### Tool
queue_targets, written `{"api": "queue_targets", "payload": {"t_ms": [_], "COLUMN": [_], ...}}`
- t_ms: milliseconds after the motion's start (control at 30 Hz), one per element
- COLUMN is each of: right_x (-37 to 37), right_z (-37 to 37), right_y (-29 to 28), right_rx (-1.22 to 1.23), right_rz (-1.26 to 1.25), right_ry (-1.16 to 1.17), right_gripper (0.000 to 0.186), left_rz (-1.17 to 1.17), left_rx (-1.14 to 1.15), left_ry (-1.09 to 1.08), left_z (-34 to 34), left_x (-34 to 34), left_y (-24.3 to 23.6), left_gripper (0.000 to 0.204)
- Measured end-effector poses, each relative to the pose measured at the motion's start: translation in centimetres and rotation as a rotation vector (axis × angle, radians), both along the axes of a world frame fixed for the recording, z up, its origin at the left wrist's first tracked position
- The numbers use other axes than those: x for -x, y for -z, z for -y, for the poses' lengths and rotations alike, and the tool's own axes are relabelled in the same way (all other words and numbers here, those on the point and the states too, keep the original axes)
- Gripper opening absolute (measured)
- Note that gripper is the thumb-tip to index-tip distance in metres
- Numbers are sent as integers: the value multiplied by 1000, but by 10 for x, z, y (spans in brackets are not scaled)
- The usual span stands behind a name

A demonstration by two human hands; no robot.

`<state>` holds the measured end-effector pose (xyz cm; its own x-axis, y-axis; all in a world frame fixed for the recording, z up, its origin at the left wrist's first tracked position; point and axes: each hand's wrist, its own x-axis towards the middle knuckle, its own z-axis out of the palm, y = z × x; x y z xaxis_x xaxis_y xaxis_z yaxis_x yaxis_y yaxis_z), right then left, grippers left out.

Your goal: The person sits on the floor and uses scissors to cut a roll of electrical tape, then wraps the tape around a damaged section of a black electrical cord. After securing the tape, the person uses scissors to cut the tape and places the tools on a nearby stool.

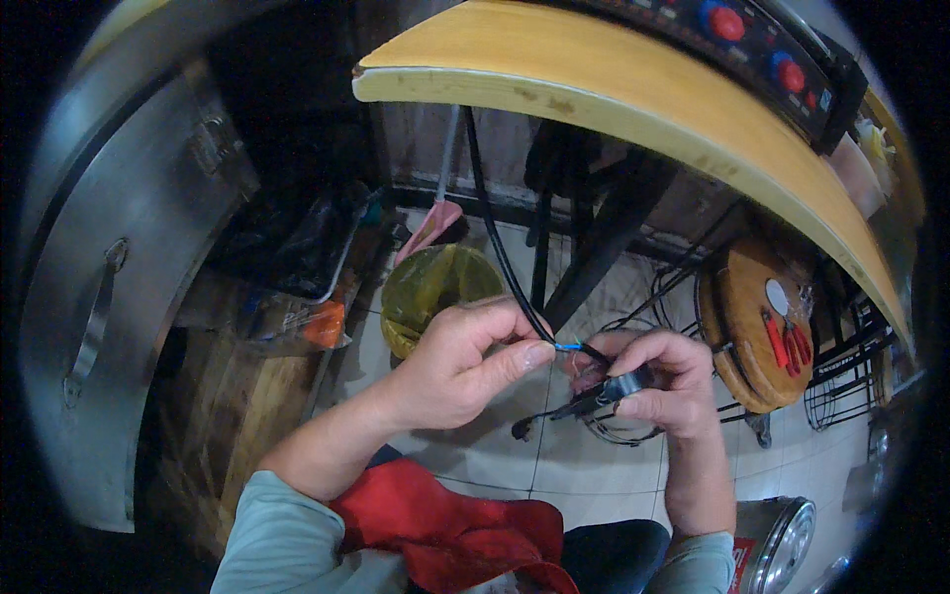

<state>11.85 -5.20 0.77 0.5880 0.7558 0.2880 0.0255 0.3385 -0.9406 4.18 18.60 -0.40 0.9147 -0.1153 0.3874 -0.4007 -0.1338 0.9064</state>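
Observation:
My left hand (465,361) pinches a black cable (492,213) that comes down from under the table. Just past its thumb, bare blue insulated wires (568,346) bridge to another black cable piece, with a speck of yellow-green beside them. My right hand (673,381) is closed around that second piece and a black roll of tape (623,384), likely electrical tape. Below the roll, a black length with a dark end (522,429) hangs over the floor. The right fingers partly hide how the cable and roll meet.
Above my hands runs a yellow tabletop (554,89) bearing a black appliance with red knobs (727,24). A round wooden stool (752,327) at right holds red-handled tools (787,342). A yellow-lined bin (435,287), pink dustpan (428,233), steel door (109,297) and steel pot (782,544) stand around.

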Motion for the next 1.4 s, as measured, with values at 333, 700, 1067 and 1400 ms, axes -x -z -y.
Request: {"api": "queue_targets", "payload": {"t_ms": [333,700,1067,1400], "right_x": [-20,-33,-37,-46], "right_z": [-18,-29,-27,-29], "right_y": [-78,-78,-71,-63], "right_rx": [240,310,340,235], "right_rz": [966,962,900,911], "right_ry": [-40,-134,-112,-79], "right_gripper": [23,25,23,25], "left_rz": [-151,-77,-32,3], "left_rx": [211,239,89,150], "left_ry": [164,213,170,230], "left_z": [-2,-8,-13,-11], "left_x": [1,3,1,-2], "left_y": [0,0,-1,-3], "left_gripper": [12,15,14,14]}}
